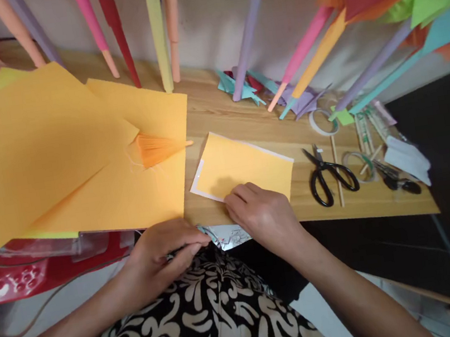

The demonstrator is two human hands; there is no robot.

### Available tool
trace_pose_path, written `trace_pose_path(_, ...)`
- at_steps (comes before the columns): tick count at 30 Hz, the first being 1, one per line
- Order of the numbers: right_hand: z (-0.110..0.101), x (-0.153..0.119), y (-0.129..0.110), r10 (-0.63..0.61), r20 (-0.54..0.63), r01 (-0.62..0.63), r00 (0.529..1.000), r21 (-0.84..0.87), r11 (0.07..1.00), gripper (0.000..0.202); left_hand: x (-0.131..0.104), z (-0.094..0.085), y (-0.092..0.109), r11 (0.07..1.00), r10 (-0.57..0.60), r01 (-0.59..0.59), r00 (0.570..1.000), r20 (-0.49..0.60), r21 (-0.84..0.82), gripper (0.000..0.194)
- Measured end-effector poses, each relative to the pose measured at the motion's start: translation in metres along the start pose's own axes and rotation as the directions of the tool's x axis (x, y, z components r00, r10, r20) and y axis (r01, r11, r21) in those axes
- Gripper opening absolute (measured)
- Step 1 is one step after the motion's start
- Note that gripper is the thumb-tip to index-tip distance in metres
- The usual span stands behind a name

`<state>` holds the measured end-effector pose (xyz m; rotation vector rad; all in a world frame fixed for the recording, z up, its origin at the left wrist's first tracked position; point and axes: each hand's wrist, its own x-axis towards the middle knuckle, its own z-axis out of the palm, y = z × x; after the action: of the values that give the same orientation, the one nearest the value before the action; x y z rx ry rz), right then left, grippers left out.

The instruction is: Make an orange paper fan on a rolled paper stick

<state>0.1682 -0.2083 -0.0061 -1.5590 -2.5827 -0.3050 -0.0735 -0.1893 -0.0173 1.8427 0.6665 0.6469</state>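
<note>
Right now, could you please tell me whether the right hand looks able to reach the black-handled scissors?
Probably yes: the right hand is at the small orange sheet, and the scissors lie on the wooden table to its right, with nothing upright in between.

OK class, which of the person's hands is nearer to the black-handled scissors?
Right. The right hand is on the small orange sheet, left of the scissors. The left hand is farther off, at the table's front edge by the large orange sheets.
</note>
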Motion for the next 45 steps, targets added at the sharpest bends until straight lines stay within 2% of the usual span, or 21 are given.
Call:
trace_pose_path(3, -0.002, 0.002, 0.002, -0.001, -0.021, 0.001, 1.000, -0.011, 1.000, 0.019, 0.002, 0.001, -0.001, 0.993, -0.082, 0.083, 0.997, 0.011, -0.079, 0.020)
trace_pose_path(5, -0.005, 0.000, 0.004, 0.021, -0.045, -0.021, 0.999, 0.008, 1.000, 0.018, 0.004, 0.001, -0.001, 0.966, -0.211, 0.209, 0.977, 0.000, -0.150, 0.020)
trace_pose_path(8, -0.013, -0.006, 0.006, 0.042, -0.094, -0.036, 0.995, 0.071, 0.997, 0.017, 0.008, 0.000, 0.000, 0.857, -0.434, 0.421, 0.901, 0.022, -0.297, 0.029)
trace_pose_path(10, -0.019, -0.012, 0.006, 0.042, -0.134, -0.027, 0.990, 0.111, 0.994, 0.015, 0.013, 0.000, 0.002, 0.757, -0.518, 0.506, 0.850, 0.092, -0.413, 0.038)
trace_pose_path(15, -0.023, -0.030, -0.001, 0.050, -0.175, -0.018, 0.983, 0.181, 0.983, 0.012, 0.024, 0.007, 0.011, 0.494, -0.579, 0.569, 0.779, 0.239, -0.658, 0.046)
trace_pose_path(19, -0.020, -0.041, -0.009, 0.047, -0.143, -0.009, 0.989, 0.251, 0.968, 0.010, 0.024, 0.017, 0.012, 0.416, -0.628, 0.596, 0.735, 0.257, -0.687, 0.048)
trace_pose_path(22, -0.018, -0.047, -0.011, 0.059, -0.082, -0.024, 0.995, 0.380, 0.925, 0.011, 0.021, 0.023, 0.009, 0.375, -0.664, 0.621, 0.698, 0.267, -0.688, 0.045)
trace_pose_path(26, -0.018, -0.044, -0.006, 0.131, -0.019, -0.095, 0.991, 0.593, 0.800, 0.027, 0.017, 0.028, 0.003, 0.387, -0.682, 0.636, 0.685, 0.257, -0.668, 0.042)
trace_pose_path(29, -0.014, -0.032, -0.007, 0.204, -0.044, -0.125, 0.978, 0.657, 0.744, 0.025, 0.016, 0.029, 0.002, 0.451, -0.687, 0.636, 0.695, 0.211, -0.626, 0.040)
trace_pose_path(36, 0.000, -0.011, -0.028, 0.172, -0.080, -0.074, 0.982, 0.674, 0.735, 0.015, 0.014, 0.025, 0.007, 0.549, -0.671, 0.617, 0.727, 0.143, -0.564, 0.033)
trace_pose_path(39, 0.003, -0.010, -0.030, 0.173, -0.068, -0.083, 0.983, 0.675, 0.733, 0.014, 0.014, 0.023, 0.008, 0.553, -0.658, 0.606, 0.739, 0.146, -0.572, 0.027)
trace_pose_path(45, 0.002, -0.009, -0.030, 0.178, -0.065, -0.087, 0.982, 0.680, 0.728, 0.014, 0.015, 0.024, 0.008, 0.558, -0.669, 0.604, 0.733, 0.123, -0.570, 0.020)
